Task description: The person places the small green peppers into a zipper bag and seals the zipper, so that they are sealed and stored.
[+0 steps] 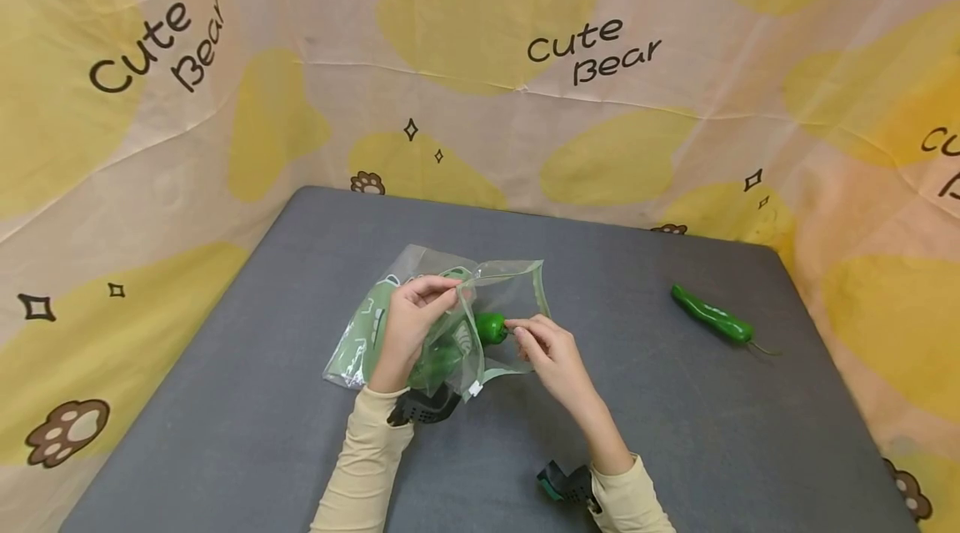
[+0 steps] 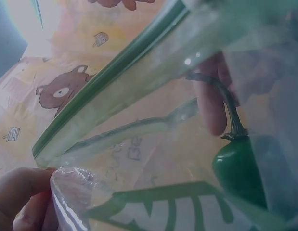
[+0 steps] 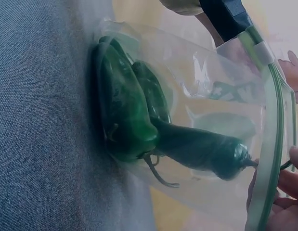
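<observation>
My left hand (image 1: 412, 320) pinches the upper rim of a clear zip bag (image 1: 352, 354) with green print and green edging. The bag's mouth gapes toward the right. With thumb and fingertips, my right hand (image 1: 553, 358) holds a green pepper (image 1: 491, 329) by its thin stem, right at the mouth. In the right wrist view this pepper's body (image 3: 206, 147) lies within the bag, and other green peppers (image 3: 122, 101) rest at the bottom. The left wrist view shows the curved stem (image 2: 228, 103) beside the right fingers, seen through the film.
Another long green pepper (image 1: 712, 316) lies on the grey table (image 1: 615, 433), to the right of my hands. A white slider (image 1: 475, 389) sits on the bag's near edge. Patterned cloth walls (image 1: 465, 32) stand behind the table and at both sides.
</observation>
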### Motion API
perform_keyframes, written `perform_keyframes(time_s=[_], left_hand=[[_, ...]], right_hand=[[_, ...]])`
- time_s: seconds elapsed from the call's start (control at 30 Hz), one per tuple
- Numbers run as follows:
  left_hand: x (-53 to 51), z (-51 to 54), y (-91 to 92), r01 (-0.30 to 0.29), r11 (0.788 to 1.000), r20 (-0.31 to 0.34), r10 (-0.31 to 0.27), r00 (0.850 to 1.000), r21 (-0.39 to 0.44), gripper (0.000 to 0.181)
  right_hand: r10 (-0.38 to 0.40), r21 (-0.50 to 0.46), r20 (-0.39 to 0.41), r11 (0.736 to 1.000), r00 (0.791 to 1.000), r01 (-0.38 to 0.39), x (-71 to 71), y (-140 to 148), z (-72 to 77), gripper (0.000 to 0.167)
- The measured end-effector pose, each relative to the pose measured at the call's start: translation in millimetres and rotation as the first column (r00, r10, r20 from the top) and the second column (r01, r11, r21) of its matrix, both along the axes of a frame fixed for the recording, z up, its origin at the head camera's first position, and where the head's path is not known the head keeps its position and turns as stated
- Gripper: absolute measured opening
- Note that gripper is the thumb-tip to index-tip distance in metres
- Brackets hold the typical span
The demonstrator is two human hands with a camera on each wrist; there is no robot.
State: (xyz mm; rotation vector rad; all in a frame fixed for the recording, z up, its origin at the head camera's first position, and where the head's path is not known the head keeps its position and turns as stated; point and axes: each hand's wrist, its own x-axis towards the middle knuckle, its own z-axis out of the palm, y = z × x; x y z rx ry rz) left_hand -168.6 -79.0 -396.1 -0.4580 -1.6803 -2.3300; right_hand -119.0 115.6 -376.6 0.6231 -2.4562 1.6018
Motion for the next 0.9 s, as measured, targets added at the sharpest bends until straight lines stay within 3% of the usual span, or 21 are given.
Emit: perform_keyframes(time_s=[0.13, 0.27, 0.43, 0.6, 0.77, 0.87, 0.9], left_hand=[[-2.2, -4.7, -0.7, 0.014, 1.0, -0.023, -0.014, 1.0, 0.006, 0.011], [-0.3, -0.7, 0.2, 0.006, 1.0, -0.025, -0.006, 1.0, -0.007, 0.014], [1.1, 3.2, 0.7, 0.01, 1.0, -0.019, -0.01, 1.0, -0.016, 0.014], [2.0, 5.4, 2.0, 0.004, 1.0, 0.005, -0.004, 1.0, -0.002, 0.02], [4.0, 9.4, 4.8, -0.049, 0.997, 0.017, 0.048, 0.999, 0.054, 0.034], [4.4, 11.0, 5.8, -0.109, 0.99, 0.03, 0.107, 0.994, 0.093, 0.029], [-1.2, 1.9, 4.3, -0.113, 0.988, 0.006, 0.113, 0.994, 0.109, 0.025]], right_hand=[[-0.011, -0.04, 0.04, 0.999, 0.999, 0.013, -0.7, 0.5, -1.0, 0.016], [-0.01, -0.096, 0.082, 0.995, 0.997, 0.018, -2.4, 2.0, -3.4, 0.008], [0.0, -0.16, 0.065, 0.987, 0.998, 0.011, -4.6, 4.5, -7.0, 0.005], [-0.053, -0.143, 0.046, 0.988, 0.997, 0.059, -4.4, 6.6, -6.1, 0.003], [-0.075, -0.123, 0.065, 0.989, 0.995, 0.082, -3.2, 7.5, -4.1, 0.008], [-0.075, -0.116, 0.056, 0.99, 0.996, 0.081, -3.2, 7.9, -3.5, 0.009], [-0.075, -0.117, 0.047, 0.99, 0.996, 0.08, -3.2, 8.1, -3.3, 0.008]])
